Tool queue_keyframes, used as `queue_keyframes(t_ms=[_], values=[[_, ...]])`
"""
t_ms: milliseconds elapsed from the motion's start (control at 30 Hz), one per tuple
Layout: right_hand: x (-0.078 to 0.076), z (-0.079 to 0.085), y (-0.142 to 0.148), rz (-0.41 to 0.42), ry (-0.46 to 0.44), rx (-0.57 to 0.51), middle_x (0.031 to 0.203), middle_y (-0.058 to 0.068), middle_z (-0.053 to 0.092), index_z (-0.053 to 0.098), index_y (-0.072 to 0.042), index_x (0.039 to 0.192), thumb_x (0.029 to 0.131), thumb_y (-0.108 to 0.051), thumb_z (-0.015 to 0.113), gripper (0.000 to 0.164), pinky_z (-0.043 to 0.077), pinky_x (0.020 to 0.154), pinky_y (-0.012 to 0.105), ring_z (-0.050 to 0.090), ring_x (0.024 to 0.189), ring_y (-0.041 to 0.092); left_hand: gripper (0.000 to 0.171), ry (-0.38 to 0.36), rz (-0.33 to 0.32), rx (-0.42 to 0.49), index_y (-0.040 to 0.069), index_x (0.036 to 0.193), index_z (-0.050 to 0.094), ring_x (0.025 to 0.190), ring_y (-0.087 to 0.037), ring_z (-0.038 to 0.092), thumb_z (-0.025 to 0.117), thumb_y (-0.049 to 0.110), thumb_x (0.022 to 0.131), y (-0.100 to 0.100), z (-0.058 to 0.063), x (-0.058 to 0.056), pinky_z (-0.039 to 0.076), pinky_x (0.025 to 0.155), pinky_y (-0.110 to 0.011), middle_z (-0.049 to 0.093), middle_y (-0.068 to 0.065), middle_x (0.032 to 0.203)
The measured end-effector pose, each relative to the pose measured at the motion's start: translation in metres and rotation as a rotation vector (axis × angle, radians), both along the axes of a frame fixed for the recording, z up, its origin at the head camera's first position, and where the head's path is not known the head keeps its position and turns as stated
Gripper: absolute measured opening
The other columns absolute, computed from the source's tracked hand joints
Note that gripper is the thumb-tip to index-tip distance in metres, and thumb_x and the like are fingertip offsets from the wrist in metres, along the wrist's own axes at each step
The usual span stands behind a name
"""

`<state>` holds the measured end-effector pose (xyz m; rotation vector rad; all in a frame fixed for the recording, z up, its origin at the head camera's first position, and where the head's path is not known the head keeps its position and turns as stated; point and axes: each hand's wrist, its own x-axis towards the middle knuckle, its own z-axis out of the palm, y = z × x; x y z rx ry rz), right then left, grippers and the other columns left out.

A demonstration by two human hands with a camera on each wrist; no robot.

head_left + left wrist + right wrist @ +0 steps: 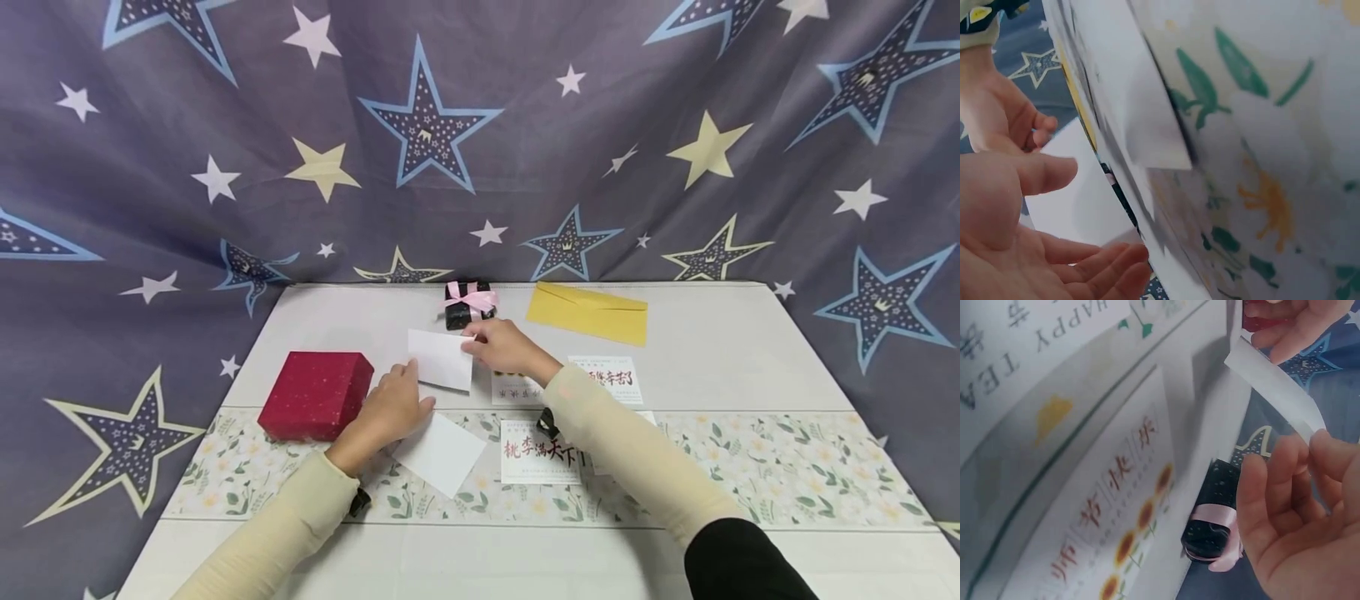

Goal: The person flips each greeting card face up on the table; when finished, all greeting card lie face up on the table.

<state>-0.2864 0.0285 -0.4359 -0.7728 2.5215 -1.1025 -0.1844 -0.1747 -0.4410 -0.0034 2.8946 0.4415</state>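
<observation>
A white blank card [442, 363] stands slightly raised off the table between my hands. My right hand [504, 343] pinches its right edge between thumb and fingers; the right wrist view shows the card [1285, 394] bending from that pinch. At the card's lower left corner, my left hand [388, 406] has its fingertips touching or very near the edge. In the left wrist view the left hand's fingers [1107, 265] are extended and its thumb is apart. Another blank white card [441, 454] lies just below, turned at an angle.
A red box [316, 395] sits left of my left hand. Behind the card stands a black gift box [468, 305] with pink ribbon, beside a yellow envelope [588, 312]. Printed cards [540, 451] lie at the right, partly under my right forearm. A star-patterned curtain [525, 150] hangs behind.
</observation>
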Motion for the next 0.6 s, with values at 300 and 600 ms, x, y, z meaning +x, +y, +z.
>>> queue_keyframes(t_ms=[300,600], values=[[-0.002,0.006,0.012,0.013,0.052,-0.015,0.086,0.008,0.073,0.071,-0.013,0.118,0.103,-0.025,0.059,0.023,0.053,0.065,0.028,0.063,0.066,0.012,0.059,0.089,0.018,0.114,-0.007,0.145,0.045,0.112,-0.033,0.062,0.061,0.026,0.1,-0.011,0.009,-0.005,0.053,0.097,-0.048,0.062,-0.023,0.12],[-0.001,0.005,0.023,-0.023,0.067,-0.04,0.076,0.006,0.067,0.074,-0.018,0.106,0.102,-0.027,0.061,0.016,0.048,0.064,0.028,0.057,0.064,0.013,0.05,0.133,0.043,0.274,0.001,0.143,0.054,0.082,-0.019,0.059,0.058,0.026,0.1,-0.017,0.003,-0.007,0.05,0.071,-0.032,0.067,-0.011,0.104]])
